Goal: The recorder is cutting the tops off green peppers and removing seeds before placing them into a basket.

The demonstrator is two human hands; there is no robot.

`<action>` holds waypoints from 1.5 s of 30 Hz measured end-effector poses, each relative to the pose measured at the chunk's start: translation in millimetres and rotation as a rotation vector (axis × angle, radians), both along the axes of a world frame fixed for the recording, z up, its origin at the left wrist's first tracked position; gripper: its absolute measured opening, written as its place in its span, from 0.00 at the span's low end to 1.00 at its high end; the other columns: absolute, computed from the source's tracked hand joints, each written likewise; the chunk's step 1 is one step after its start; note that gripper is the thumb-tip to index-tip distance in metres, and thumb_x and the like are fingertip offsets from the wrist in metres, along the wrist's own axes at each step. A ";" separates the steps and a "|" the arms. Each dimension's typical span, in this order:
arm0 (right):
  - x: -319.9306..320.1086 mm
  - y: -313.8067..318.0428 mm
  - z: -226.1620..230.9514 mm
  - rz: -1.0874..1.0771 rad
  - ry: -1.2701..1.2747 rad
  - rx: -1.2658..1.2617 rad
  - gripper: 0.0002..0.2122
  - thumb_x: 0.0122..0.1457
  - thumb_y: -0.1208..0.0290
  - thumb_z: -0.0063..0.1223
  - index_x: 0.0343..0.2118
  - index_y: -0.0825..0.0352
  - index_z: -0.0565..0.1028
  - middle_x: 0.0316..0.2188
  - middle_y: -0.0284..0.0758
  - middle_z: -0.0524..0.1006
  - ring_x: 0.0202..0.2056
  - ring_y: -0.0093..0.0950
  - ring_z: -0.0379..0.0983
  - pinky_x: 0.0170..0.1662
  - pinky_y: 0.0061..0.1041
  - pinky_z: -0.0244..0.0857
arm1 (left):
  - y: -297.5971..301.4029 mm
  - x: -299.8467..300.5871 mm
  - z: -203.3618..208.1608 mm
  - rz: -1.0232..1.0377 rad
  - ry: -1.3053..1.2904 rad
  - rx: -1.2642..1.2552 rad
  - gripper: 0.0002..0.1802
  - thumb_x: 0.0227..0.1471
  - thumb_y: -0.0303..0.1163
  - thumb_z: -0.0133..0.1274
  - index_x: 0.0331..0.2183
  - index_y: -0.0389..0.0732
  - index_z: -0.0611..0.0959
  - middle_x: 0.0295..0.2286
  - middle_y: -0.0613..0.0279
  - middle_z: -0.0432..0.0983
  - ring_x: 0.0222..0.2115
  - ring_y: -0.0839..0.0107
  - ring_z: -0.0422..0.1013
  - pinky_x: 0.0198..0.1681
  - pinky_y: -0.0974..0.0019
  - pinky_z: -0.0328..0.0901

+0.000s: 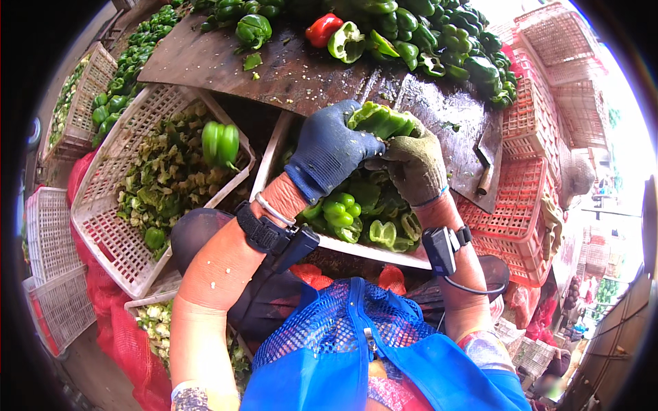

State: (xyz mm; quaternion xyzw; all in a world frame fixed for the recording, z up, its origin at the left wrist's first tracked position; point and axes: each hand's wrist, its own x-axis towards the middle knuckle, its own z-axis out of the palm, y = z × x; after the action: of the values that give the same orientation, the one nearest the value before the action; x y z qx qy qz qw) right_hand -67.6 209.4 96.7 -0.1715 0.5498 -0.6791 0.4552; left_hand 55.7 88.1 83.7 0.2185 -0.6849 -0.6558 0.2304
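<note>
My left hand (334,145), in a dark blue knit glove, is closed on the left side of a green bell pepper (381,120). My right hand (418,163), in a worn olive-grey glove, grips the same pepper from the right. The pepper looks split or opened, but my fingers hide much of it. It is held up over a white crate (336,245) at the near edge of a wet wooden board (288,82). Inside that crate lie whole green peppers (340,209) and cut pepper halves (382,233).
Green peppers (466,48), a red pepper (323,30) and a cut half (347,42) cover the board's far side. A wooden-handled knife (484,179) lies at its right edge. Left stands a crate (113,236) of trimmings with a whole pepper (220,144); red crates (504,222) stand right.
</note>
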 end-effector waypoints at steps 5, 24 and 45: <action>8.7 4.9 1.8 0.291 0.602 0.016 0.23 0.46 0.81 0.60 0.49 0.72 0.73 0.43 0.38 0.79 0.42 0.31 0.79 0.42 0.27 0.76 | -8.2 26.3 -1.4 -0.086 0.150 -0.054 0.15 0.46 0.24 0.59 0.39 0.33 0.84 0.31 0.61 0.84 0.32 0.76 0.77 0.37 0.69 0.72; 18.6 -60.7 -1.9 0.280 0.254 0.078 0.27 0.59 0.76 0.51 0.62 0.75 0.62 0.49 0.45 0.74 0.46 0.35 0.76 0.48 0.35 0.74 | -132.5 207.9 58.5 0.387 -0.177 -0.346 0.10 0.54 0.35 0.59 0.34 0.39 0.88 0.20 0.66 0.79 0.14 0.81 0.69 0.16 0.77 0.63; 29.6 -30.4 -78.4 0.328 0.460 0.526 0.18 0.58 0.74 0.51 0.52 0.74 0.71 0.43 0.42 0.77 0.41 0.32 0.77 0.42 0.29 0.75 | -220.1 300.6 -319.4 -0.243 -1.083 -0.487 0.30 0.47 0.42 0.58 0.52 0.40 0.79 0.42 0.41 0.79 0.43 0.43 0.75 0.45 0.50 0.71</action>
State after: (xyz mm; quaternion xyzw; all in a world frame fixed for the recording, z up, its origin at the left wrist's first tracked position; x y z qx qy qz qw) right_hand -37.9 179.0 18.4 -0.2823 0.7583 -0.3768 0.4510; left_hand 356.4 -132.1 -235.7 0.3824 -0.8553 -0.2974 -0.1839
